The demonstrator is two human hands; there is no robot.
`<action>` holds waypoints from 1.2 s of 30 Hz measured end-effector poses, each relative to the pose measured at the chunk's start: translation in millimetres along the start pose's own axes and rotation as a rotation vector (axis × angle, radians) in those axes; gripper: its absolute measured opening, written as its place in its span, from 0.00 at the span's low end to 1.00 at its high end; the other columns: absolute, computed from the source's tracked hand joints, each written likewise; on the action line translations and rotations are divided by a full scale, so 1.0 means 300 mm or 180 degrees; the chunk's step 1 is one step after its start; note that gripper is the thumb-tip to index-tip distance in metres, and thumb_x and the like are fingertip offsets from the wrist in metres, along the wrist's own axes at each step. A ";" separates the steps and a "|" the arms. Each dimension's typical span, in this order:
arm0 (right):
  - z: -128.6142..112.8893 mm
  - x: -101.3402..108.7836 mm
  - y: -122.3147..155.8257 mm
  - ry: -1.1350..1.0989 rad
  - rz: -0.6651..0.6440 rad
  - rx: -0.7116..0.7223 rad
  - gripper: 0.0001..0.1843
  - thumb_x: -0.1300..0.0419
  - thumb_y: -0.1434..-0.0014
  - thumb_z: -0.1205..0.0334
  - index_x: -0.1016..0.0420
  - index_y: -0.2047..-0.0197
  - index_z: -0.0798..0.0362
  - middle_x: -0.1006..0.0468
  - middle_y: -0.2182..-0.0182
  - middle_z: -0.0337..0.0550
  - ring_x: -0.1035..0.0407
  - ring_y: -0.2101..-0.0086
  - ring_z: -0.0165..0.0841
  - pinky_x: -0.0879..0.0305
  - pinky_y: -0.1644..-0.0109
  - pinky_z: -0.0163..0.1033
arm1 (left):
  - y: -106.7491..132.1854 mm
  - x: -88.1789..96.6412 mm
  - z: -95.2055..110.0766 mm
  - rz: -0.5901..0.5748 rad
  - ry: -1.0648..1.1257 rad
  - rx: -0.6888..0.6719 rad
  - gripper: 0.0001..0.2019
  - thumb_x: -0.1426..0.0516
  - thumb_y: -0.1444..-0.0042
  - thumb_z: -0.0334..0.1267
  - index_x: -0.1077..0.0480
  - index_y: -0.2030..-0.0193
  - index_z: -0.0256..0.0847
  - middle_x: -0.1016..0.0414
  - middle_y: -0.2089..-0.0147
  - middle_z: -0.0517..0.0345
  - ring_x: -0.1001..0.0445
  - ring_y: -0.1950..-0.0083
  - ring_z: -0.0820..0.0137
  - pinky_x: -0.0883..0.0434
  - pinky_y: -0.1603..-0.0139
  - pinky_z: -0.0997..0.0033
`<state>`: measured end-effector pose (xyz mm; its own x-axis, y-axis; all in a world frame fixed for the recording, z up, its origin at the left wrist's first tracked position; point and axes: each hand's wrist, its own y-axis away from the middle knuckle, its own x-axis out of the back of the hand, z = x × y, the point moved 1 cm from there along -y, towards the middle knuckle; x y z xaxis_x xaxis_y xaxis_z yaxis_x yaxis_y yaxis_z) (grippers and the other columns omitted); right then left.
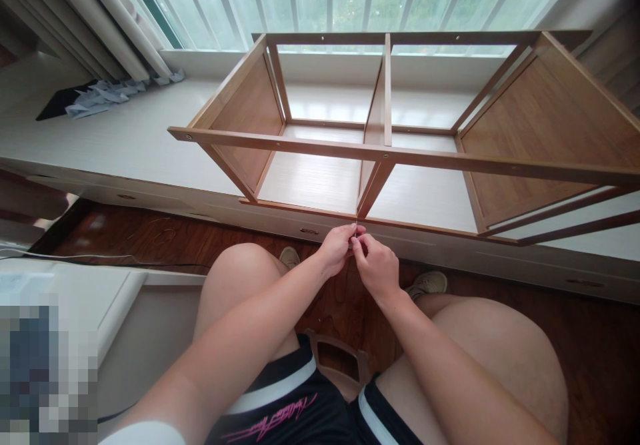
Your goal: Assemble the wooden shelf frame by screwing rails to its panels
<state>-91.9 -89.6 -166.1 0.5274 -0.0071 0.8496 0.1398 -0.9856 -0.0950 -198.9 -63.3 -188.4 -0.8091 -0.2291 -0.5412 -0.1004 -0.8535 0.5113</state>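
Note:
A wooden shelf frame lies on its side on the white window ledge, with a middle divider and side panels. My left hand and my right hand meet just below the frame's near bottom rail, under the divider. Both are pinched together around a small thin metal piece that is too small to name. My knees sit on either side of the hands.
Dark wood floor runs below the ledge, with a thin cable across it. A white surface stands at my left. Crumpled pale wrapping lies on the ledge by the curtain. The window fills the back.

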 end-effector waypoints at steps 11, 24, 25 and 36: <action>0.001 -0.013 -0.005 -0.0766 -0.0139 -0.0112 0.17 0.52 0.33 0.54 0.28 0.68 0.51 0.23 0.72 0.42 0.33 0.72 0.33 0.48 0.68 0.35 | 0.007 -0.001 0.008 -0.0051 -0.0091 -0.0019 0.10 0.42 0.44 0.41 0.30 0.70 0.35 0.34 0.76 0.60 0.36 0.77 0.78 0.39 0.76 0.77; 0.000 -0.072 -0.005 -0.3626 -0.0562 -0.0861 0.19 0.47 0.37 0.48 0.33 0.71 0.54 0.31 0.78 0.37 0.41 0.84 0.24 0.47 0.83 0.30 | 0.009 0.002 0.012 -0.0440 -0.0354 0.0077 0.12 0.46 0.41 0.47 0.32 0.61 0.39 0.45 0.87 0.70 0.44 0.90 0.74 0.37 0.88 0.72; 0.000 -0.074 -0.005 -0.3765 -0.0592 -0.0935 0.18 0.47 0.38 0.47 0.33 0.71 0.54 0.30 0.79 0.37 0.41 0.84 0.24 0.48 0.84 0.29 | 0.009 0.004 0.011 -0.0446 -0.0373 0.0084 0.13 0.46 0.41 0.47 0.32 0.60 0.39 0.46 0.87 0.70 0.44 0.90 0.73 0.37 0.89 0.71; -0.002 -0.093 0.000 -0.4312 -0.0615 -0.1262 0.18 0.44 0.40 0.46 0.32 0.71 0.53 0.30 0.79 0.36 0.43 0.84 0.23 0.48 0.86 0.28 | 0.024 -0.004 0.027 -0.0366 -0.0626 0.0086 0.15 0.47 0.40 0.48 0.32 0.57 0.36 0.44 0.87 0.71 0.42 0.90 0.74 0.36 0.89 0.73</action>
<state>-107.2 -89.5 -189.5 0.9400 0.0723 -0.3335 0.1800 -0.9354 0.3044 -203.3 -65.6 -178.6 -0.8886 -0.0331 -0.4576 -0.2117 -0.8552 0.4730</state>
